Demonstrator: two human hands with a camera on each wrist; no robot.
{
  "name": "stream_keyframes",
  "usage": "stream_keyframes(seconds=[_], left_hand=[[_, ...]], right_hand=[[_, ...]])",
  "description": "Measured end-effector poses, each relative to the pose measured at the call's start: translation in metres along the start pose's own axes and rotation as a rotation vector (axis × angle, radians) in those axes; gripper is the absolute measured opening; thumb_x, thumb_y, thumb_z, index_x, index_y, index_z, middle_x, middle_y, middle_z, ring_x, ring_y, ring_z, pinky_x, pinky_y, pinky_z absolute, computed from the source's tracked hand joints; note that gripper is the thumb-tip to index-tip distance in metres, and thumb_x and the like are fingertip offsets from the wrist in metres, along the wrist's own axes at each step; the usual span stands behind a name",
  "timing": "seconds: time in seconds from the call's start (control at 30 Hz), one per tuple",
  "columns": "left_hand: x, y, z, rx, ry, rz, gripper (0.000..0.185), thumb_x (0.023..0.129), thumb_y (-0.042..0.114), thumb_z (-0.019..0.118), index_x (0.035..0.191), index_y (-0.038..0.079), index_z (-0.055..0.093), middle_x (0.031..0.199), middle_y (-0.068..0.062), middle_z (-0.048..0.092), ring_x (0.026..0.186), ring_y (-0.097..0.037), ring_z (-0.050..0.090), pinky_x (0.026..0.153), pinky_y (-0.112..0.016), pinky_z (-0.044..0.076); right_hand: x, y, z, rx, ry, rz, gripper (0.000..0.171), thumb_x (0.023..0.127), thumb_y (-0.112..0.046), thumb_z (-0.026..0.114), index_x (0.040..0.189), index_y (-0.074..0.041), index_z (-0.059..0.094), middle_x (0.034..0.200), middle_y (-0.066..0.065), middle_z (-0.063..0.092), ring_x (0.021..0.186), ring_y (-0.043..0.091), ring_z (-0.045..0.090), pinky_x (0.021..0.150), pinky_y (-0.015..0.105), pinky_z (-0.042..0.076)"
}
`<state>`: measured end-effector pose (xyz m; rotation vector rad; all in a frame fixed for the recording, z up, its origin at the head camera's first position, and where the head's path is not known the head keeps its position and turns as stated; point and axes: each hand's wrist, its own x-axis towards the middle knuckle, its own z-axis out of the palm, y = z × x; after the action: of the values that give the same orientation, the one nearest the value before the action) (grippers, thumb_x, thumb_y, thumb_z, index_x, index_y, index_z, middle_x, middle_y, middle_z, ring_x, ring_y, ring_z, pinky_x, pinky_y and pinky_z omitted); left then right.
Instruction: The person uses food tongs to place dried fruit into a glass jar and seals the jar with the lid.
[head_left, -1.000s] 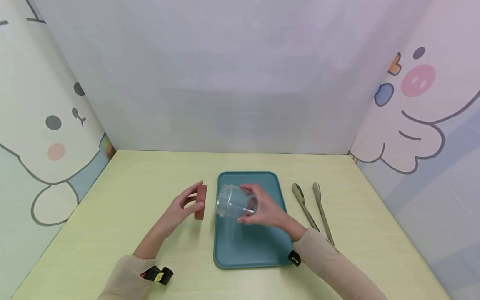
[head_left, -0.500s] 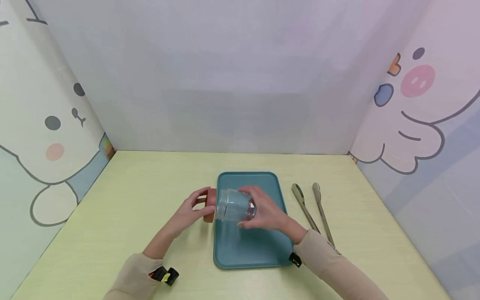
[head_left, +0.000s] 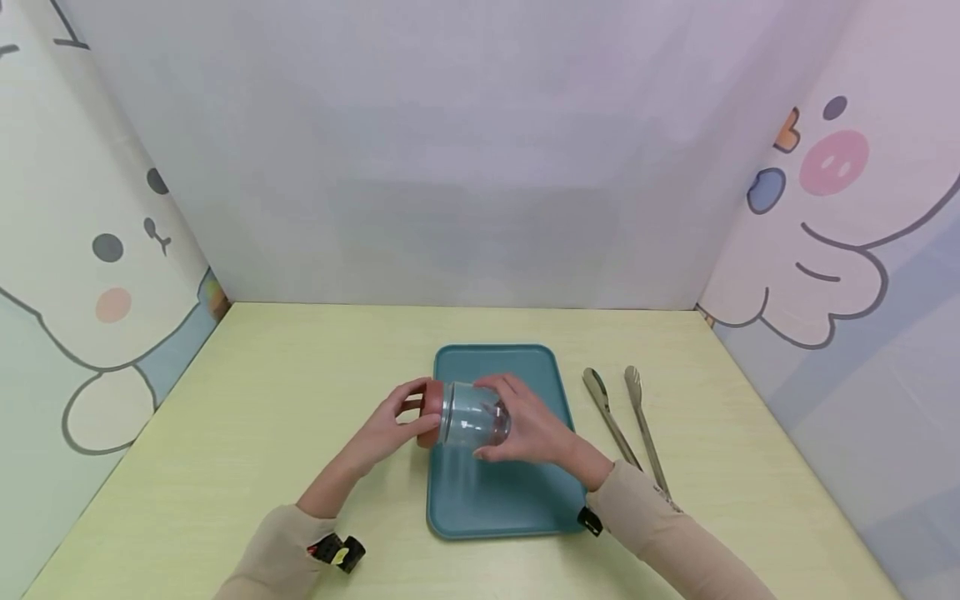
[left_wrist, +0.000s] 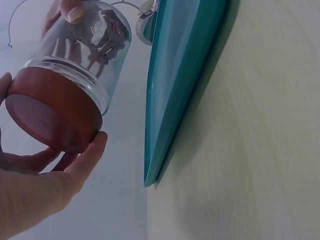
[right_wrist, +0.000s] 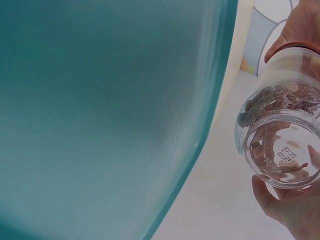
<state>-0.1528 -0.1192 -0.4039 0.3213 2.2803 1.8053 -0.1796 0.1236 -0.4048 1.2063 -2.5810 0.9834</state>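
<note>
A clear glass jar (head_left: 474, 414) lies on its side in the air above the left part of a teal tray (head_left: 517, 500). My right hand (head_left: 528, 425) grips its body and base. A reddish-brown lid (head_left: 430, 412) sits on the jar's mouth, and my left hand (head_left: 390, 425) holds that lid with thumb and fingers curled round its rim. In the left wrist view the lid (left_wrist: 50, 112) caps the jar (left_wrist: 85, 50), with my fingertips (left_wrist: 87, 155) under it. The right wrist view looks at the jar's base (right_wrist: 282, 150).
Metal tongs (head_left: 626, 417) lie on the pale yellow table (head_left: 262, 400) right of the tray. Cartoon-printed walls enclose the table on the left, back and right. The tray's edge (left_wrist: 170, 115) runs close beside the left hand.
My left hand has brought the lid rightwards from beside the tray onto the jar's mouth. The right hand kept hold of the jar and lowered it slightly.
</note>
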Motion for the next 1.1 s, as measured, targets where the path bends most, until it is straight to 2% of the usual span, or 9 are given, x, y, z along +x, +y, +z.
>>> stream_keyframes(seconds=[0.17,0.43,0.53,0.67,0.77,0.93,1.1], left_hand=[[0.001,0.000,0.003,-0.002,-0.001,-0.002,0.062,0.080,0.029,0.065,0.132,0.015,0.034,0.129,-0.007,0.036,0.116,-0.028,0.035,0.086,-0.039,0.042],[0.000,0.001,0.005,0.019,-0.013,-0.011,0.063,0.081,0.028,0.065,0.133,0.018,0.032,0.131,-0.007,0.035,0.114,-0.029,0.038,0.084,-0.041,0.043],[-0.002,0.010,0.005,0.041,-0.038,-0.009,0.063,0.082,0.026,0.064,0.134,0.015,0.031,0.129,-0.011,0.037,0.105,-0.028,0.046,0.077,-0.041,0.046],[-0.006,0.018,0.005,0.075,-0.085,0.021,0.064,0.084,0.023,0.061,0.136,0.011,0.027,0.123,-0.020,0.040,0.085,-0.025,0.055,0.063,-0.043,0.050],[-0.004,0.012,0.003,0.106,-0.108,0.037,0.065,0.083,0.024,0.062,0.137,0.015,0.026,0.123,-0.020,0.041,0.078,-0.021,0.057,0.059,-0.044,0.050],[0.002,-0.004,0.000,0.165,-0.120,0.072,0.072,0.079,0.030,0.066,0.138,0.026,0.025,0.129,-0.012,0.038,0.081,-0.019,0.058,0.059,-0.036,0.051],[0.002,-0.008,-0.002,0.223,-0.127,0.158,0.079,0.076,0.032,0.069,0.139,0.024,0.023,0.130,-0.007,0.037,0.081,-0.016,0.059,0.064,-0.029,0.050]], right_hand=[[0.000,-0.001,0.000,-0.007,0.002,-0.005,0.080,0.061,-0.047,0.073,0.125,-0.013,0.039,0.114,0.002,0.044,0.094,0.017,0.045,0.070,0.030,0.045],[-0.001,-0.001,-0.003,0.001,-0.008,0.000,0.080,0.062,-0.046,0.073,0.125,-0.013,0.038,0.115,0.006,0.044,0.094,0.018,0.045,0.071,0.031,0.044],[-0.001,-0.001,-0.004,0.000,-0.008,0.002,0.080,0.061,-0.046,0.074,0.125,-0.012,0.039,0.114,0.006,0.044,0.094,0.017,0.044,0.070,0.030,0.044],[-0.001,-0.001,-0.005,-0.008,-0.006,0.004,0.079,0.061,-0.045,0.074,0.124,-0.011,0.040,0.113,0.004,0.045,0.093,0.013,0.043,0.070,0.030,0.045],[-0.001,-0.001,-0.005,-0.017,-0.006,0.007,0.079,0.061,-0.045,0.074,0.124,-0.012,0.040,0.113,0.003,0.044,0.093,0.012,0.043,0.070,0.029,0.045],[-0.002,0.000,-0.005,-0.021,-0.002,-0.001,0.079,0.061,-0.046,0.074,0.124,-0.012,0.041,0.112,0.002,0.045,0.093,0.013,0.044,0.070,0.029,0.045],[-0.001,0.001,-0.005,-0.017,-0.005,-0.017,0.079,0.061,-0.047,0.074,0.123,-0.011,0.041,0.111,0.005,0.047,0.092,0.018,0.047,0.069,0.030,0.045]])
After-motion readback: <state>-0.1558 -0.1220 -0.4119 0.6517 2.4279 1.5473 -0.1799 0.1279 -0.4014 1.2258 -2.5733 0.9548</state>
